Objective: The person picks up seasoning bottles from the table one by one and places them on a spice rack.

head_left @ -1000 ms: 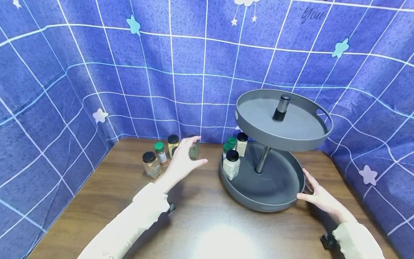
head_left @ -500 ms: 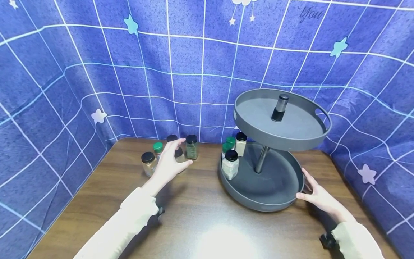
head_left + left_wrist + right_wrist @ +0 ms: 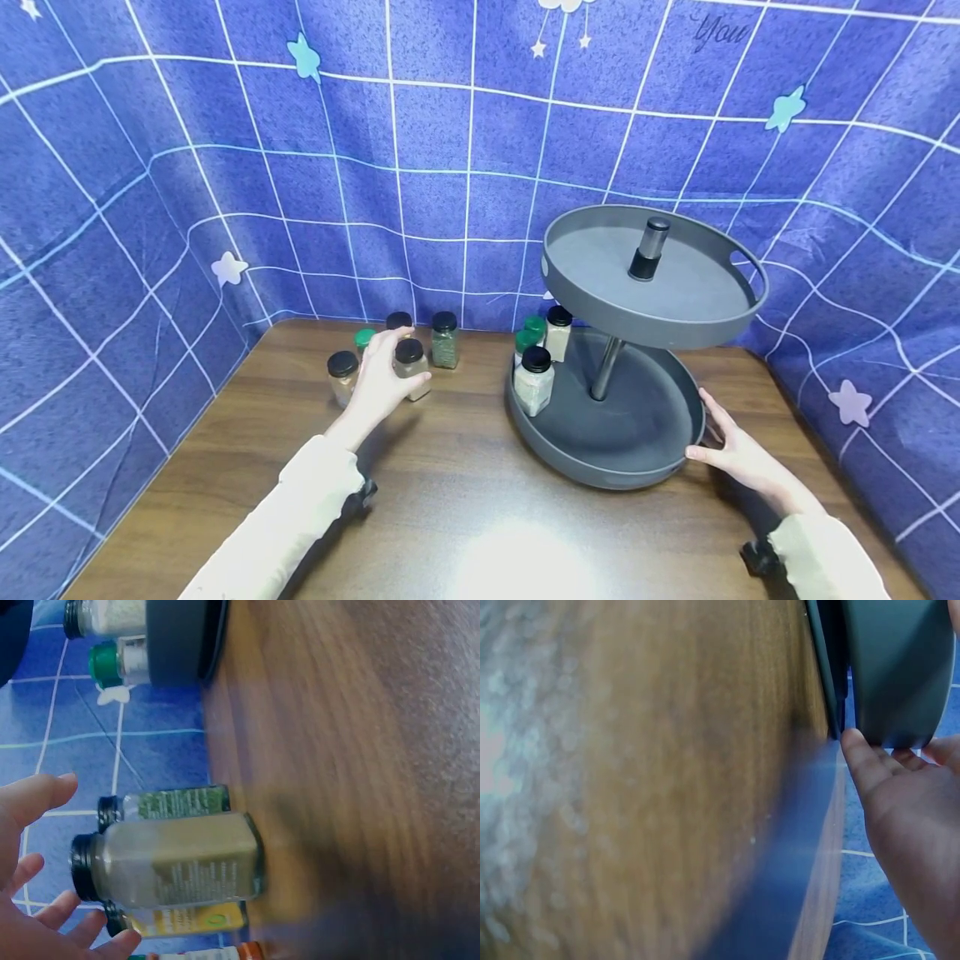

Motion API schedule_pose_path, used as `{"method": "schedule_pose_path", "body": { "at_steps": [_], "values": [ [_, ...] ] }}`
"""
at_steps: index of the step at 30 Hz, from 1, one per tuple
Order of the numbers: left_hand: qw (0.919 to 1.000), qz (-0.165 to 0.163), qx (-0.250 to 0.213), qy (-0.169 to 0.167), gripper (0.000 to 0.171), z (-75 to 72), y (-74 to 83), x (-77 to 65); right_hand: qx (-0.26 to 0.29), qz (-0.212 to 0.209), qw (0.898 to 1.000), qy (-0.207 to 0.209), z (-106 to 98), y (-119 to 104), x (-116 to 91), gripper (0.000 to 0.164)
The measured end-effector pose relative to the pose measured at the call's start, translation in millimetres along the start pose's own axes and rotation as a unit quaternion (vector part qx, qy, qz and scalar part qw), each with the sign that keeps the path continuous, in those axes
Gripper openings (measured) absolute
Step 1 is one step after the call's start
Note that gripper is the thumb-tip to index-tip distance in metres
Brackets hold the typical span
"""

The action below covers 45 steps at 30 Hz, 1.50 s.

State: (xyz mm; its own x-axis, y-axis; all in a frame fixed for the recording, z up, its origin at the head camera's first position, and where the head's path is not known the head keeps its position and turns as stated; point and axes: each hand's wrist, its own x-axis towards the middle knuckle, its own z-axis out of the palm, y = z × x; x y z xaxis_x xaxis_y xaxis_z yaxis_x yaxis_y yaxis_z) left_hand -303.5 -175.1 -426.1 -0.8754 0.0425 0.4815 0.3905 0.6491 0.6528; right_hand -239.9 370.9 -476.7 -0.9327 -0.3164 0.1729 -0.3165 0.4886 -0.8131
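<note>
My left hand [image 3: 378, 379] is beside a spice jar [image 3: 410, 357] with a black lid and tan contents, thumb and fingers spread. In the left wrist view, a gap shows between the fingers [image 3: 56, 909] and this jar [image 3: 180, 859]. Around it stand a green-herb jar [image 3: 445, 342], a black-lidded jar [image 3: 343, 379], a green-capped bottle [image 3: 364, 338] and a yellow-labelled jar [image 3: 191, 920]. My right hand [image 3: 746, 458] rests its fingertips against the outer wall of the two-tier turntable's lower tray [image 3: 607, 479]. In the right wrist view the fingers touch the tray's side [image 3: 900, 675].
Several spice jars, including a white-filled one [image 3: 534, 383], stand on the left part of the lower tray. The upper tray [image 3: 600, 242] overhangs it around a central post [image 3: 651, 250]. A blue curtain [image 3: 360, 200] backs the wooden table [image 3: 465, 467].
My left hand has moved left and slightly down, from in front of the green-herb jar to beside the tan-filled jar. The right hand has stayed at the tray.
</note>
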Motion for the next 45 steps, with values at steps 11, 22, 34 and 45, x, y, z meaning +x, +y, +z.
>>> {"method": "schedule_pose_path", "body": {
  "at_steps": [11,22,34,45],
  "values": [
    [0.9988,-0.039,-0.023,-0.021,0.077,6.6,-20.8,1.5,0.005,-0.003,1.0,0.001,-1,-1,0,0.094],
    [0.9958,-0.031,-0.084,-0.015,0.07,13.0,-34.2,1.6,0.026,-0.041,0.999,-0.003,0,1,0,0.092],
    [0.9948,-0.048,-0.085,-0.031,0.068,14.7,-34.0,2.4,-0.002,0.006,1.0,-0.012,-5,-9,-1,0.095],
    [0.9945,-0.044,-0.09,-0.032,0.066,13.7,-33.6,1.4,-0.028,0.011,0.999,-0.031,-8,-13,1,0.097]
  ]
}}
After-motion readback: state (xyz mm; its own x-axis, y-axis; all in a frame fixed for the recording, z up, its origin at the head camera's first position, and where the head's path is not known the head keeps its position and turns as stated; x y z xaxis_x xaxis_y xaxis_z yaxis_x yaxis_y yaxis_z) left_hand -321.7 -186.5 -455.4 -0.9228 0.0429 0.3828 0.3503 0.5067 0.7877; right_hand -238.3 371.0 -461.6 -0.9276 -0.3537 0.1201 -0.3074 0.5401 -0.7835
